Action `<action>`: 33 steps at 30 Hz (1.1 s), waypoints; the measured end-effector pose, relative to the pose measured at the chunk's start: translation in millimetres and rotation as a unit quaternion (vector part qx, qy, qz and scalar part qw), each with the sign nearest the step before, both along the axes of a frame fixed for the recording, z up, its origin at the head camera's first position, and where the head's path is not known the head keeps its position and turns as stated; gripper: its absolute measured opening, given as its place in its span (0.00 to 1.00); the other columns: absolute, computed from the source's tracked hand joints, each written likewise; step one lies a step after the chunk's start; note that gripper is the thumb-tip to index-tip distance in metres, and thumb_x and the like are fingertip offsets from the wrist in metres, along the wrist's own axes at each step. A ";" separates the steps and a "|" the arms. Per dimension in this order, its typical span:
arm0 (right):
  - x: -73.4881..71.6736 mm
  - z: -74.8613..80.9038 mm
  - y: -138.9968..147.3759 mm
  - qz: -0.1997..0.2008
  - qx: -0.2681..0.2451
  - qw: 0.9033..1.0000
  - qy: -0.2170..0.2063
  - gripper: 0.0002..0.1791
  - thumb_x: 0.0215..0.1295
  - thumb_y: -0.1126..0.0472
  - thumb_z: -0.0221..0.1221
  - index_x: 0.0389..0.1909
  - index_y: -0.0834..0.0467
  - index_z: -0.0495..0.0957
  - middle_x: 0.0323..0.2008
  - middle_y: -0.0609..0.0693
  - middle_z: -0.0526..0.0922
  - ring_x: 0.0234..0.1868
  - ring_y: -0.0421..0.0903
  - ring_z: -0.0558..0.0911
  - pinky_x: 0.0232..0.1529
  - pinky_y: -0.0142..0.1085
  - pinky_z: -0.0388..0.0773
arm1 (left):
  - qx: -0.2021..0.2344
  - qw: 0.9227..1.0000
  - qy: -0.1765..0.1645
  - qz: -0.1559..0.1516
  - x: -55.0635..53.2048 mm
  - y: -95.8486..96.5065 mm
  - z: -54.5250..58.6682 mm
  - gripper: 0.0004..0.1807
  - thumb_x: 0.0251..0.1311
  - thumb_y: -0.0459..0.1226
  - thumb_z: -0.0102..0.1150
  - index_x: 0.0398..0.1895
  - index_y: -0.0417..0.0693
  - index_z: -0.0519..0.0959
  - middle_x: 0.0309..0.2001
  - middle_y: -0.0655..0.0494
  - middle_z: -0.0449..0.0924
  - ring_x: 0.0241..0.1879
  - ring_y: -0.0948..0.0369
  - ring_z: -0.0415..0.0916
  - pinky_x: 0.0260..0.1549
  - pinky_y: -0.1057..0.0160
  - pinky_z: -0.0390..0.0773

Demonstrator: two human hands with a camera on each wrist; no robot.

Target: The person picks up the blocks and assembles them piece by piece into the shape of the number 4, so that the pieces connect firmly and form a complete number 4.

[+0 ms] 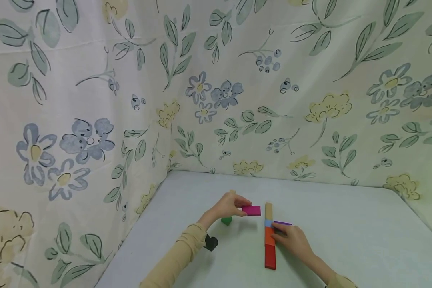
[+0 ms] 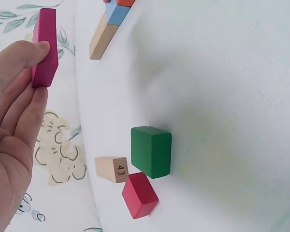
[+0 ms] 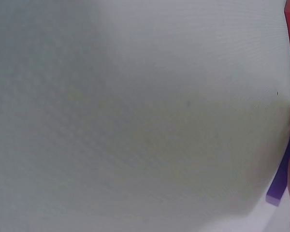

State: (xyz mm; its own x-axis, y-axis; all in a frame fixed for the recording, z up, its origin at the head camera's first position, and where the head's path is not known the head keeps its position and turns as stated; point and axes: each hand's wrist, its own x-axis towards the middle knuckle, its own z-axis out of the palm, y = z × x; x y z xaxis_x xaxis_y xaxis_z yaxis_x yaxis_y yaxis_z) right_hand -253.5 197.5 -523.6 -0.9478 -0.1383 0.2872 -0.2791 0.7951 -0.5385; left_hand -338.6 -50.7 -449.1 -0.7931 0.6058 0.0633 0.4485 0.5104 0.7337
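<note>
My left hand (image 1: 231,205) pinches a flat magenta block (image 1: 251,211) between thumb and fingers, raised above the white table to the left of a row of blocks. In that row, from far to near, lie a natural wood block (image 1: 269,211), a light blue block (image 1: 269,223), an orange block (image 1: 269,236) and a red block (image 1: 270,257). My right hand (image 1: 291,239) has bent fingers against the row's right side, at the light blue and orange blocks. A purple block (image 3: 279,183) juts out rightward there, partly behind a finger; I cannot tell whether the hand grips it.
Left of the row a green block (image 2: 151,152) stands close to a crimson block (image 2: 139,195) and a small wood block (image 2: 111,169) marked 43. A black heart-shaped piece (image 1: 211,243) lies by the left sleeve. Floral cloth (image 1: 227,132) hangs behind the table.
</note>
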 end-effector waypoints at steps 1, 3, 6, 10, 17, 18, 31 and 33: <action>-0.5 -0.5 0.1 0.001 0.000 1.000 0.002 0.20 0.50 0.60 0.70 0.46 0.59 0.84 0.44 0.54 0.86 0.46 0.51 0.84 0.46 0.46 0.80 | 0.001 1.000 0.000 -0.001 -0.3 0.4 -0.7 0.21 0.52 0.35 0.69 0.52 0.48 0.81 0.49 0.57 0.84 0.47 0.66 0.80 0.47 0.72 0.78; -1.1 -1.0 0.4 0.002 -0.001 1.000 0.004 0.20 0.50 0.60 0.70 0.46 0.59 0.84 0.44 0.54 0.86 0.46 0.51 0.84 0.47 0.46 0.79 | 0.001 1.000 -0.001 -0.005 -0.9 1.6 -2.8 0.21 0.52 0.34 0.69 0.52 0.47 0.81 0.49 0.56 0.84 0.47 0.66 0.80 0.47 0.72 0.78; -1.6 -1.0 0.3 0.003 -0.002 1.000 0.005 0.20 0.50 0.60 0.70 0.46 0.59 0.84 0.44 0.53 0.86 0.46 0.50 0.84 0.47 0.46 0.79 | 0.003 1.000 -0.004 -0.008 -1.5 3.5 -7.3 0.21 0.52 0.34 0.69 0.52 0.45 0.81 0.49 0.55 0.84 0.48 0.65 0.80 0.48 0.71 0.78; -1.8 -0.3 -0.1 0.003 0.003 1.000 0.008 0.19 0.50 0.60 0.69 0.46 0.59 0.84 0.44 0.54 0.86 0.45 0.50 0.84 0.46 0.46 0.80 | 0.001 1.000 0.007 -0.007 -2.6 7.3 -15.2 0.20 0.52 0.33 0.68 0.51 0.45 0.81 0.49 0.55 0.84 0.49 0.64 0.80 0.48 0.71 0.77; -1.4 0.7 -0.8 0.002 0.000 1.000 -0.004 0.20 0.51 0.59 0.69 0.46 0.59 0.84 0.45 0.55 0.86 0.46 0.51 0.84 0.47 0.47 0.79 | -0.023 1.000 0.017 0.000 0.4 14.6 -28.0 0.19 0.53 0.33 0.67 0.51 0.46 0.81 0.49 0.57 0.84 0.49 0.66 0.79 0.49 0.72 0.77; -1.4 0.8 -0.9 0.003 0.000 1.000 -0.006 0.20 0.50 0.59 0.69 0.46 0.59 0.83 0.45 0.55 0.86 0.46 0.51 0.84 0.47 0.47 0.79 | -0.028 0.999 0.019 -0.001 1.2 15.4 -28.9 0.20 0.53 0.33 0.67 0.51 0.46 0.81 0.49 0.57 0.84 0.49 0.67 0.79 0.49 0.72 0.77; -0.8 0.4 -0.5 -0.001 0.013 1.000 0.003 0.21 0.50 0.59 0.70 0.47 0.59 0.83 0.44 0.55 0.86 0.42 0.46 0.83 0.45 0.46 0.80 | -0.053 0.998 0.027 0.001 1.4 21.4 -39.1 0.20 0.52 0.32 0.67 0.51 0.46 0.82 0.48 0.57 0.84 0.48 0.67 0.79 0.48 0.72 0.77; -1.4 -0.3 -0.4 0.000 0.014 1.000 0.005 0.21 0.50 0.59 0.69 0.47 0.59 0.83 0.44 0.55 0.86 0.42 0.45 0.83 0.45 0.46 0.80 | -0.056 0.998 0.027 0.005 0.8 21.5 -41.6 0.20 0.52 0.32 0.67 0.51 0.46 0.82 0.48 0.57 0.84 0.47 0.68 0.79 0.47 0.72 0.77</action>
